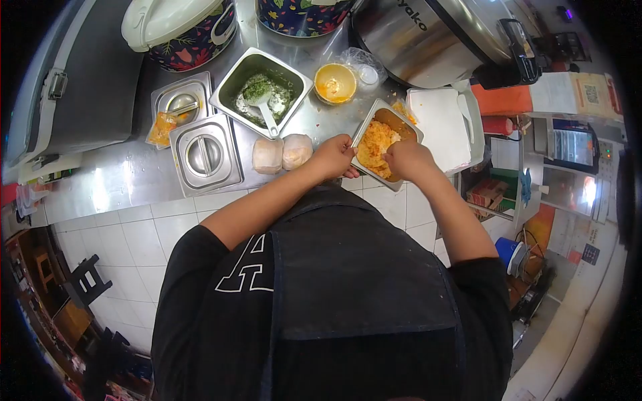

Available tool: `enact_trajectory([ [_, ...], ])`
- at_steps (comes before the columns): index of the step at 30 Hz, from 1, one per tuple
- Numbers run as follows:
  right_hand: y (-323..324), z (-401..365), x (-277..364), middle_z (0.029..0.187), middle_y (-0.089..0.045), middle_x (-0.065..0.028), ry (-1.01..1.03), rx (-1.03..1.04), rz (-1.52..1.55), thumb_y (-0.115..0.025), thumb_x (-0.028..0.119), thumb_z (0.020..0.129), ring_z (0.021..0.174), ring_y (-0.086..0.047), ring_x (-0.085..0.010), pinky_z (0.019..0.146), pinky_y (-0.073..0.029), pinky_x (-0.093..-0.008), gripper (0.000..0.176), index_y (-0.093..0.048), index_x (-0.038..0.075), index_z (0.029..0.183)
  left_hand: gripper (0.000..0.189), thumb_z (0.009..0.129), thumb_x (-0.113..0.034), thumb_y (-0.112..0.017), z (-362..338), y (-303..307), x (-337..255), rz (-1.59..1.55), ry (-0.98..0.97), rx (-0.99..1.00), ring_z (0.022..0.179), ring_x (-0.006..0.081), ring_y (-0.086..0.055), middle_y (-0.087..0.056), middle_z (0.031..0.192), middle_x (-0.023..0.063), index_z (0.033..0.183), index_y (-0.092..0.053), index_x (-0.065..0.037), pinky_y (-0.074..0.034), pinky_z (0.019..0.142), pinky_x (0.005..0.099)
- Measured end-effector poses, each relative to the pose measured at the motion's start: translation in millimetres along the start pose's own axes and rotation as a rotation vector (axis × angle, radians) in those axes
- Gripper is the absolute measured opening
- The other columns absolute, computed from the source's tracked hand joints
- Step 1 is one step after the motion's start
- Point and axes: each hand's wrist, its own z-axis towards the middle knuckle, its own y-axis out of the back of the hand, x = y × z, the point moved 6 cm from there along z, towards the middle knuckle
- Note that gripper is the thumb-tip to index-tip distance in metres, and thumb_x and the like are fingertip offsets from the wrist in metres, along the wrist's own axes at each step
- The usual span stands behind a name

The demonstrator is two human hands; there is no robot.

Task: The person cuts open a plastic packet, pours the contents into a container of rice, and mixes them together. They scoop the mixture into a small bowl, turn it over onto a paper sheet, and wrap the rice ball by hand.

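Note:
My left hand (336, 159) grips the left rim of a deep steel food pan (399, 186), which is tilted at the counter's front edge. Orange shredded food (376, 142) with a paler patch fills much of it. My right hand (410, 161) is closed over the pan's right side, knuckles up; whatever it holds is hidden beneath the fingers. Beside my left forearm lie two round, paper-wrapped pieces (297, 152). Behind the pan stands a small yellow bowl (335, 84) with orange residue inside.
A square steel container (221, 100) holds chopped green herbs, something white and a white scoop (267, 117). Two steel lids (204, 155) lie left, one with an orange-stained packet (162, 127). White paper sheets (438, 127) lie right. A large steel cooker (421, 40) and patterned pots (190, 40) stand behind.

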Motion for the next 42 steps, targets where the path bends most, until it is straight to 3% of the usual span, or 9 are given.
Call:
enact_trajectory([
  [7, -12.0, 8.0, 3.4, 0.102, -0.075, -0.0178, -0.016, 0.012, -0.095, -0.064, 0.038, 0.098, 0.097, -0.073, -0.0330, 0.084, -0.057, -0.0454, 0.036, -0.077, 0.004, 0.100, 0.014, 0.108, -0.015, -0.052, -1.0, -0.7, 2.1, 0.012, 0.021, 0.014, 0.071, 0.0255, -0.075, -0.062, 0.086, 0.0131, 0.108, -0.048, -0.001, -0.063, 0.057, 0.0325],
  [10, 6.8, 0.5, -5.5, 0.089, -0.075, -0.0163, 0.038, -0.105, -0.124, -0.060, 0.036, 0.097, 0.086, -0.073, -0.0358, 0.079, -0.057, -0.0474, 0.034, -0.078, 0.008, 0.094, 0.013, 0.107, -0.014, -0.051, 5.3, 4.5, 0.3, 0.002, -0.020, 0.007, 0.068, 0.0266, -0.075, -0.063, 0.084, 0.0151, 0.108, -0.047, -0.002, -0.063, 0.055, 0.0350],
  [14, 36.5, -1.5, -22.5, 0.087, -0.076, -0.0147, -0.075, -0.237, -0.158, -0.069, 0.023, 0.090, 0.083, -0.075, -0.0310, 0.073, -0.058, -0.0442, 0.017, -0.078, 0.008, 0.090, 0.014, 0.107, -0.014, -0.052, 4.6, 3.6, 4.4, 0.006, -0.007, 0.011, 0.070, 0.0261, -0.075, -0.063, 0.086, 0.0138, 0.109, -0.048, -0.001, -0.063, 0.057, 0.0337],
  [21, -6.7, -19.5, 3.3, 0.079, -0.073, -0.0090, 0.328, -0.364, -0.364, -0.064, 0.016, 0.087, 0.073, -0.074, -0.0269, 0.061, -0.056, -0.0416, 0.013, -0.074, 0.010, 0.093, 0.017, 0.107, -0.015, -0.054, -4.1, 6.9, -11.0, 0.002, 0.010, -0.030, 0.070, 0.0261, -0.075, -0.061, 0.085, 0.0108, 0.113, -0.051, 0.001, -0.065, 0.061, 0.0328],
  [25, 45.7, -51.0, -5.7, 0.075, -0.071, -0.0083, 0.286, -0.488, -0.336, -0.061, 0.015, 0.089, 0.073, -0.073, -0.0278, 0.062, -0.054, -0.0429, 0.012, -0.073, 0.011, 0.092, 0.016, 0.107, -0.012, -0.051, -3.7, 7.4, -12.4, 0.013, -0.007, -0.046, 0.070, 0.0272, -0.076, -0.066, 0.091, 0.0182, 0.112, -0.051, 0.003, -0.065, 0.057, 0.0347],
  [29, 4.5, 4.4, -25.6, 0.083, -0.075, -0.0108, 0.041, -0.431, -0.353, -0.060, 0.012, 0.089, 0.079, -0.075, -0.0282, 0.066, -0.057, -0.0430, 0.014, -0.074, 0.012, 0.088, 0.019, 0.106, -0.014, -0.054, -3.3, 6.0, -13.4, 0.060, -0.024, -0.033, 0.071, 0.0265, -0.076, -0.062, 0.085, 0.0111, 0.115, -0.052, 0.003, -0.065, 0.061, 0.0322],
  [33, -1.6, -12.0, 9.1, 0.083, -0.076, -0.0100, 0.198, -0.232, -0.333, -0.061, 0.013, 0.089, 0.079, -0.076, -0.0282, 0.068, -0.059, -0.0426, 0.017, -0.077, 0.013, 0.095, 0.018, 0.106, -0.014, -0.054, -6.6, 5.6, -16.2, 0.027, -0.012, -0.043, 0.071, 0.0262, -0.076, -0.064, 0.087, 0.0123, 0.114, -0.052, 0.003, -0.065, 0.061, 0.0321],
  [40, 15.0, 1.5, -0.5, 0.088, -0.077, -0.0090, 0.027, -0.228, -0.383, -0.063, 0.017, 0.089, 0.080, -0.076, -0.0252, 0.067, -0.056, -0.0385, 0.016, -0.076, 0.014, 0.096, 0.016, 0.106, -0.013, -0.055, -3.9, 2.0, -10.1, 0.071, 0.021, 0.016, 0.068, 0.0254, -0.075, -0.065, 0.087, 0.0136, 0.110, -0.051, 0.003, -0.064, 0.058, 0.0331],
  [42, -20.2, 6.7, 13.3, 0.087, -0.076, -0.0083, 0.165, -0.311, -0.534, -0.063, 0.017, 0.088, 0.078, -0.075, -0.0247, 0.066, -0.055, -0.0386, 0.016, -0.074, 0.012, 0.099, 0.016, 0.106, -0.013, -0.055, -5.1, -0.2, -14.3, 0.066, 0.022, -0.001, 0.068, 0.0253, -0.075, -0.065, 0.087, 0.0138, 0.110, -0.051, 0.002, -0.064, 0.057, 0.0335],
])
